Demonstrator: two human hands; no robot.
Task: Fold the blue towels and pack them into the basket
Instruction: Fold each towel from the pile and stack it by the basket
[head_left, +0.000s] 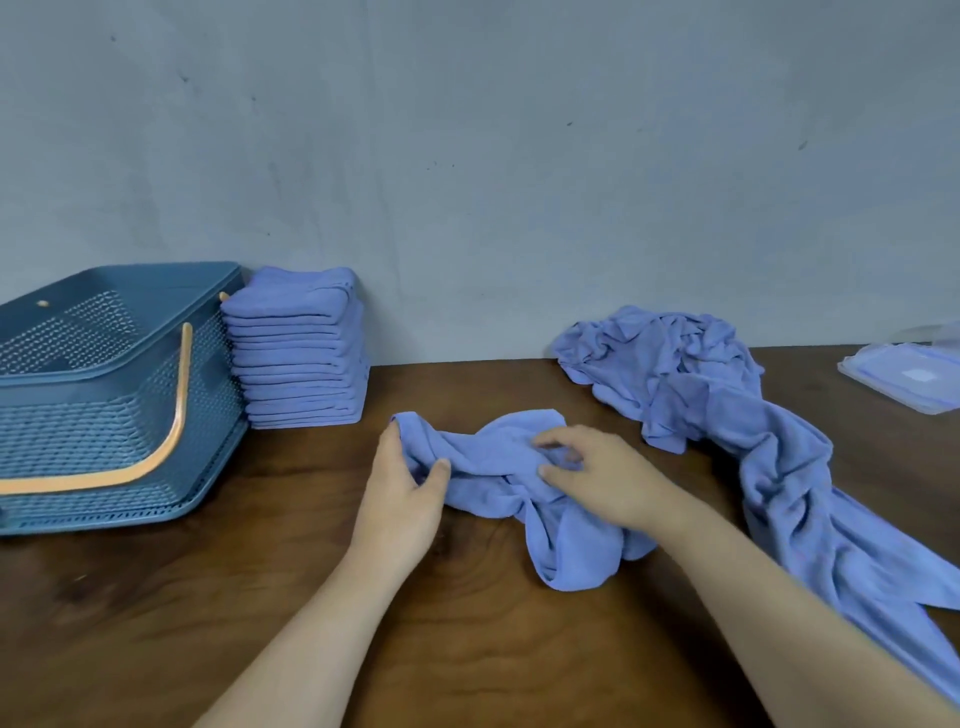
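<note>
A crumpled blue towel (485, 457) lay on the dark wooden counter (249, 613), near the middle and a little toward the person's side, bunched and twisted with one end drooping toward the near edge. The left hand (402, 493) gripped the towel's left end, thumb pressed on top of the cloth and the fingers curled round behind the edge. The right hand (605, 475) rested on the towel's middle with its fingers bent, pinching a fold between thumb and forefinger, though slight blur made the exact grip hard to read. Both bare forearms reached in from the bottom of the view. At the far left of the counter stood the blue basket (98, 400), its walls perforated and its pale orange handle (174, 415) swung down along the near side. Just beside the basket's right end, back against the grey wall (467, 156), rose a neat stack of folded towels (301, 353) of the same blue. To the right of the hands, apart from the held towel, a heap of unfolded towels (675, 379) sprawled from the wall down toward the near right corner, trailing off the frame. Beyond it, at the far right edge, lay a clear plastic lid (906, 376), flat on the counter.
</note>
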